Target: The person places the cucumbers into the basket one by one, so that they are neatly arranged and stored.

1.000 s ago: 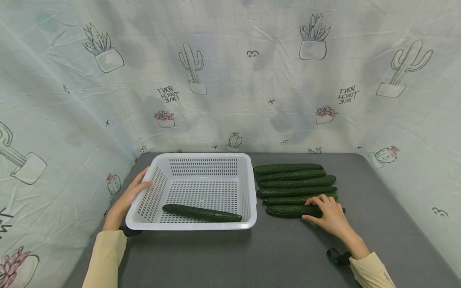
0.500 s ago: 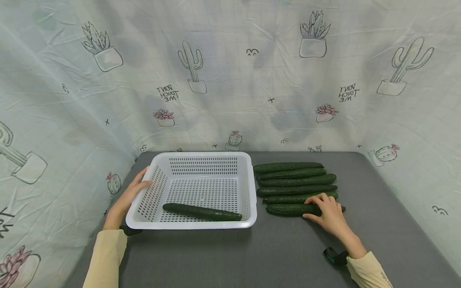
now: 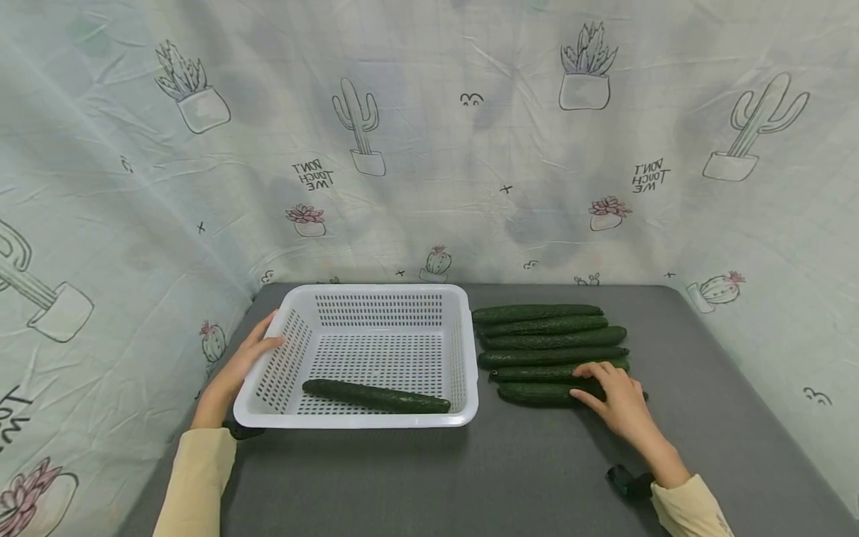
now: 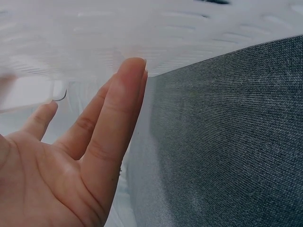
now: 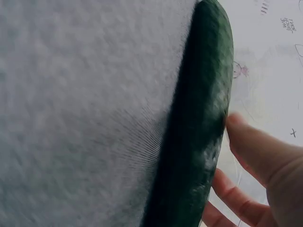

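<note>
My left hand (image 3: pixel 243 365) holds the left rim of a white plastic basket (image 3: pixel 473 373), thumb over the rim and the other fingers outside. In the left wrist view those fingers (image 4: pixel 124 90) extend straight against the basket's outer wall. One dark green cucumber (image 3: pixel 376 396) lies inside, along the near wall. Over the nearest cucumber (image 3: pixel 537 394) of a row hovers my right hand (image 3: pixel 624 406), with bent, spread fingers. Its thumb touches that cucumber's upper edge in the right wrist view, without a visible pinch; the far fingertips are partly hidden.
Several more cucumbers (image 3: pixel 553 356) lie side by side to the basket's right, beyond the nearest one. The grey table (image 3: pixel 403 485) extends in front. A white curtain (image 3: pixel 429 149) with cactus drawings stands around the back and sides.
My right hand has shifted slightly right, and its thumb has moved from the cucumber's near side onto its top. That cucumber has slid slightly right. The left hand and basket stay put.
</note>
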